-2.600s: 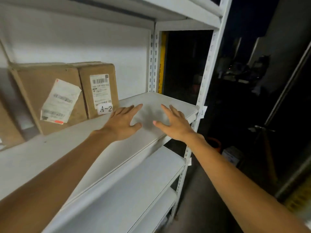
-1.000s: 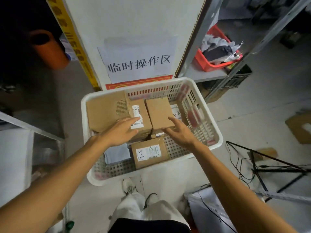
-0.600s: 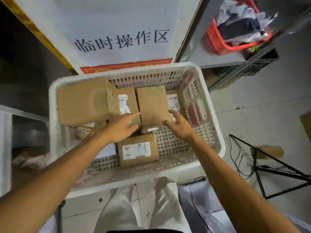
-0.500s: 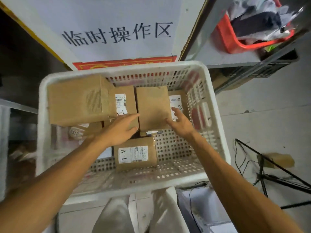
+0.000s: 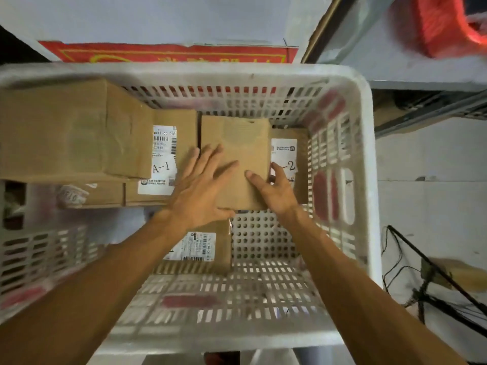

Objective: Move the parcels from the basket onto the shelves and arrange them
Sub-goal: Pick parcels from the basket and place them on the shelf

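A white plastic basket (image 5: 237,72) fills the view and holds several brown cardboard parcels. A plain parcel (image 5: 237,138) lies in the middle, on top of one labelled "-2" (image 5: 288,154). My left hand (image 5: 200,188) rests flat on its top with fingers spread straight. My right hand (image 5: 275,192) grips its right edge, thumb on top and fingers down the side. To the left lie a parcel marked A-1 (image 5: 171,143) and a large box (image 5: 66,133). A labelled parcel (image 5: 208,246) sits near the front, partly under my left forearm.
A red sign (image 5: 168,54) hangs behind the basket. At the upper right a red basket (image 5: 448,27) stands on a grey shelf (image 5: 395,61). A black tripod with cables (image 5: 434,285) and a cardboard scrap (image 5: 463,272) lie on the floor at right.
I turned from the shelf, where both hands lay flat, to the basket. Both hands reached in; the left settled on the plain parcel's top and the right closed on its edge.
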{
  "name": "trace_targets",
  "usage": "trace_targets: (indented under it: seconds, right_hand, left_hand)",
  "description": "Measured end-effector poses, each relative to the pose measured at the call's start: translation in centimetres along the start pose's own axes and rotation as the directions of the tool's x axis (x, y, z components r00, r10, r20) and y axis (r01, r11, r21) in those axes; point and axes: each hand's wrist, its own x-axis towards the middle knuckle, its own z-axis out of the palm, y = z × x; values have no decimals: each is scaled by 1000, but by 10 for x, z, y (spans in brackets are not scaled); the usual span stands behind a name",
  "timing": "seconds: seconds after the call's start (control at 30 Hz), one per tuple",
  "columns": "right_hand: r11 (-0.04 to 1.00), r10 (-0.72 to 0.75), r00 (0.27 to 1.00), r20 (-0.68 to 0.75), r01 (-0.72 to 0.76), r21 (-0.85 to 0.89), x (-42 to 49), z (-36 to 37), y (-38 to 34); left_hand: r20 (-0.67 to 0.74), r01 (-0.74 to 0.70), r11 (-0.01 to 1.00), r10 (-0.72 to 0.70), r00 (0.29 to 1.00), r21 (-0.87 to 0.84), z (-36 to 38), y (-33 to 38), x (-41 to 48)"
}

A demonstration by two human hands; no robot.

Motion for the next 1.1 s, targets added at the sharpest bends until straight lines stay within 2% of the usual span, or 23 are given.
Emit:
trace_targets:
  seconds: [0.23, 0.43, 0.63, 0.77, 0.93, 1.03, 1.1]
  right_hand:
    - [996, 19, 999, 47, -23, 83, -7, 2, -5]
    - [997, -6, 996, 89, -1, 71, -22, -9, 14]
    - [998, 2, 998, 64, -6, 56, -25, -24, 16]
    - [998, 1, 999, 52, -4, 61, -27, -19, 16]
    - [998, 4, 1000, -11, -3, 59, -31, -29, 24]
    - [998, 9, 999, -34, -7, 65, -33, -38, 34]
    - [997, 10, 999, -35, -7, 74, -31, -39, 37]
  left_hand:
    - [1, 43, 999, -43, 999, 24, 2, 20, -1]
    - [41, -27, 999, 26, 999, 19, -4, 41, -1]
    - [46, 36, 996, -32, 998, -78, -2, 42, 0]
    - [48, 18, 991, -12, 999, -134, -3, 35, 3]
    - [55, -50, 994, 56, 997, -100, -1, 48, 5]
    - [-12, -50, 967, 49, 999, -249, -3, 57, 10]
    - [-131, 33, 908, -96, 987, -417, -4, 54, 11]
